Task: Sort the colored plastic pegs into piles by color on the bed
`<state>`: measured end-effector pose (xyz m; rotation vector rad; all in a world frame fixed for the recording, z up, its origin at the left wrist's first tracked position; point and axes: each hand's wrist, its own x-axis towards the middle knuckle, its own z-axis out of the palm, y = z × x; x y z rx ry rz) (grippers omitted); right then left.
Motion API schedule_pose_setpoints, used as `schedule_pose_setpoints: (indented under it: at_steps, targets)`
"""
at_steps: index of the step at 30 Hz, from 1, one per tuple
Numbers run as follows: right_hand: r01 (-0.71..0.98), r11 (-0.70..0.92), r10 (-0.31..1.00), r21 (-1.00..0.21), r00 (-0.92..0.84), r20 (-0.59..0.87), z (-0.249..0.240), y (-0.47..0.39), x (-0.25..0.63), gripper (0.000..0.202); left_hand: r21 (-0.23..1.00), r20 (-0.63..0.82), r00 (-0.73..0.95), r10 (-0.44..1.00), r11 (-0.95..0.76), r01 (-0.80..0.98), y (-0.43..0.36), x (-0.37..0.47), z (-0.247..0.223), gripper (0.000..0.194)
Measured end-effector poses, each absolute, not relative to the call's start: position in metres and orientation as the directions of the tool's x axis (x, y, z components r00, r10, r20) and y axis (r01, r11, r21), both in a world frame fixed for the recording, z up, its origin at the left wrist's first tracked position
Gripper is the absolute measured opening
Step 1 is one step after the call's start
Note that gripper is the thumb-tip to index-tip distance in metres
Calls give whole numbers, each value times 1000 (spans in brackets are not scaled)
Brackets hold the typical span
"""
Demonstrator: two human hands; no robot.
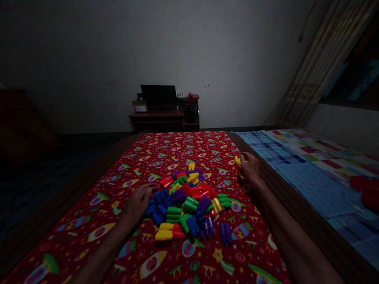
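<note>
Toy building blocks in red, yellow, green, blue and purple lie in a loose pile (pixel 189 197) on a red patterned cloth (pixel 189 146). My left hand (pixel 139 201) rests at the pile's left side, fingers stretched out beside the blue blocks (pixel 160 203); whether the fingertips touch them I cannot tell. Off to the right, apart from the pile, my right hand (pixel 250 169) pinches a yellow block (pixel 237 160) just over the cloth's right edge. At the near side lie a yellow-and-red pair of blocks (pixel 170 232) and a separate purple block (pixel 225 234).
Brown surface edges (pixel 284 201) flank the cloth. Blue checked bedding (pixel 299 169) spreads to the right, with a red cloth item (pixel 365 191) on it. At the back wall stands a desk (pixel 156 115) with a monitor (pixel 159 96). A curtain (pixel 316 67) hangs at the right.
</note>
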<state>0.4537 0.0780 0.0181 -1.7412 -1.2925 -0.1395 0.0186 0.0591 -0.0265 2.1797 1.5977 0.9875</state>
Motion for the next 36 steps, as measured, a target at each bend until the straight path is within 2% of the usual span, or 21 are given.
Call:
schedule_pose_setpoints:
  at_steps: [3,5,7,9,11,15,20,22,24,26,29,31,33,36]
  targets:
    - [715,304,834,-629,119,538,26,77,401,32,563,379,164,911,-368,740,59,19,-27,52]
    - [638,481,846,-601,-159,509,24,75,363,37,558,380,172,909,-374,741,58,20,-25,52]
    - [576,575,818,-581,-373,439,20,71,335,44,556,376,177,910,-374,742,57,21,-21,53]
    - [562,578,813,-592,-464,353,17,66,321,43,556,374,176,911,-372,743,56,22,-19,53]
    - [590,524,848,-615,-433,307,17,63,321,37,558,375,169,912,-368,744,56,22,-19,54]
    - [645,421,905,-638,-254,341,23,63,342,28,556,386,171,907,-376,741,59,20,-24,55]
    - [717,301,924,-628,-57,379,36,74,377,32,555,392,172,904,-381,739,58,19,-24,54]
    - [820,174,910,-546,77,407,41,76,396,35,554,390,172,905,-379,741,58,20,-22,54]
    - [906,-29,891,-421,214,400,42,74,417,36,553,379,173,909,-372,745,57,21,-21,54]
    - [927,-216,877,-308,323,355,41,68,438,34,554,369,176,913,-368,747,57,21,-20,55]
    - [906,-356,872,-229,410,266,35,60,461,33,549,378,175,909,-372,748,59,21,-21,55]
    - [902,-363,868,-235,419,267,35,57,465,34,547,385,172,907,-374,749,59,20,-22,54]
    - [913,-293,866,-284,379,325,37,59,458,35,547,383,170,908,-372,750,59,20,-23,53]
    - [905,-13,903,-425,193,383,41,66,424,33,556,382,168,909,-371,744,58,21,-22,52]
